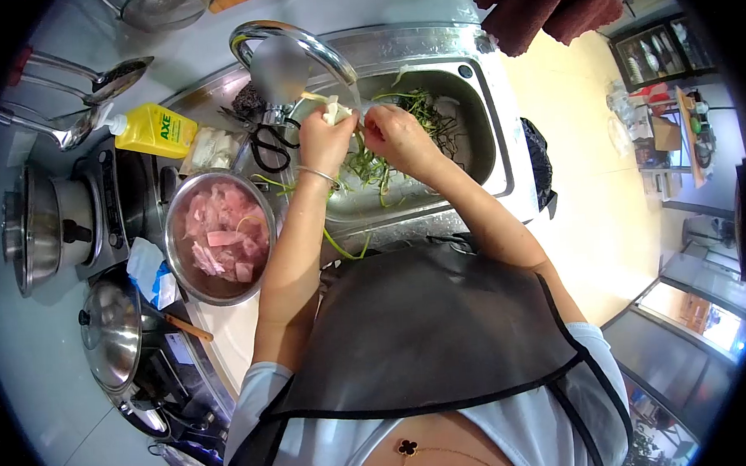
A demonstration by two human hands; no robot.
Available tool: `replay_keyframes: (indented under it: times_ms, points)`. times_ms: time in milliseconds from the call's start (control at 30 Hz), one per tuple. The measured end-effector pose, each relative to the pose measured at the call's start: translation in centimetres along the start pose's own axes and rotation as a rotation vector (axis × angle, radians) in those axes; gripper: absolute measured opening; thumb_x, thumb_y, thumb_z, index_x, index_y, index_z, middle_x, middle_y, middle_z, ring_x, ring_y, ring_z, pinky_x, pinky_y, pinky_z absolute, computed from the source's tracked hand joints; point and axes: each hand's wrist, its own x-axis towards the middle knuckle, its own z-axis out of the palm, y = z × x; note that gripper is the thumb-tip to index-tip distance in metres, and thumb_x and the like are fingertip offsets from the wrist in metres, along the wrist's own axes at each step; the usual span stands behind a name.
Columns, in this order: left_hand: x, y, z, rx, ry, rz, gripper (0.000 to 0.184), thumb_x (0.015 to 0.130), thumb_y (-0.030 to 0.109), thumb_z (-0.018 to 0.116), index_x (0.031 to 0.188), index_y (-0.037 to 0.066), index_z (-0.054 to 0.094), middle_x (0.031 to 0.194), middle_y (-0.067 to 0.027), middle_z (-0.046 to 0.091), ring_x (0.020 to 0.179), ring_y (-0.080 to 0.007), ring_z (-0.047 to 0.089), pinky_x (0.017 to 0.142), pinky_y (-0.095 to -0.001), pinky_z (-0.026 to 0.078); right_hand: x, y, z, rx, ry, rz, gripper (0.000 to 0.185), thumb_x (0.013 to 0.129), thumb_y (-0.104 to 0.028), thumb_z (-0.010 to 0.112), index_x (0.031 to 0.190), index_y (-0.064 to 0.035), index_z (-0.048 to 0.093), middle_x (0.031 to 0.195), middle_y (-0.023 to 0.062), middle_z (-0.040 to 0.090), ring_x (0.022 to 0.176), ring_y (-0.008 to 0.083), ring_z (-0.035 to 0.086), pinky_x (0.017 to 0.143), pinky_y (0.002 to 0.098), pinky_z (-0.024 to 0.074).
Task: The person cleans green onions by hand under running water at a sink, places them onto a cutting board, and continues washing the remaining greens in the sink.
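My left hand (326, 143) is closed around a pale, whitish piece (335, 111) whose kind I cannot make out, in front of the faucet (323, 52). Close beside it, my right hand (404, 138) is over the sink (478, 158), its fingers curled and pressed together. Whatever they may pinch is hidden. Long green vegetable stems (374, 170) lie in a tangle in the sink below both hands. A few thin stems (340, 244) trail over the sink's front edge near my left forearm.
Left of the sink stand a metal bowl of raw pink meat (223, 235), black-handled scissors (269, 148) and a yellow AXE bottle (159, 131). Further left are a lidded pan (113, 332) and a steel pot (56, 222). Dark red cloths (538, 13) hang at the upper right.
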Motion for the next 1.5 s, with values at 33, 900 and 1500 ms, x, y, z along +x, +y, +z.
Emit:
replay_keyframes:
  times_ms: [33,900,1500]
  points:
    - [-0.1,0.1,0.0,0.043,-0.02,0.012,0.015,0.068,0.012,0.062,0.075,-0.001,0.059,0.068,-0.0045,0.058,0.058,-0.0108,0.052,0.054,-0.0258,0.041,0.1,0.0,-0.2,0.0,-0.001,-0.001,0.011,0.066,-0.008,0.056,0.069,0.0017,0.052,0.063,0.0165,0.052,0.064,0.0343,0.052,0.06,0.0407,0.0416]
    - [1.4,-0.9,-7.3,-0.928,-0.386,-0.445,0.029,0.085,0.017,0.046,0.104,-0.004,0.048,0.073,-0.0032,0.049,0.052,-0.002,0.036,0.043,-0.0128,0.03,-4.8,11.4,-3.1,-0.415,-0.251,0.379,0.016,0.073,-0.015,0.052,0.079,-0.0013,0.059,0.077,0.0177,0.059,0.075,0.0311,0.057,0.067,0.0388,0.0458]
    - [-0.6,2.5,-4.8,-0.722,-0.493,-0.303,0.032,0.083,0.018,0.05,0.11,0.0,0.049,0.075,0.0031,0.047,0.053,-0.0005,0.034,0.045,-0.0126,0.027,0.2,-2.8,-0.2,0.362,-0.063,0.153,0.013,0.069,-0.008,0.064,0.079,-0.0003,0.06,0.069,0.0098,0.054,0.061,0.0174,0.053,0.057,0.0267,0.0427]
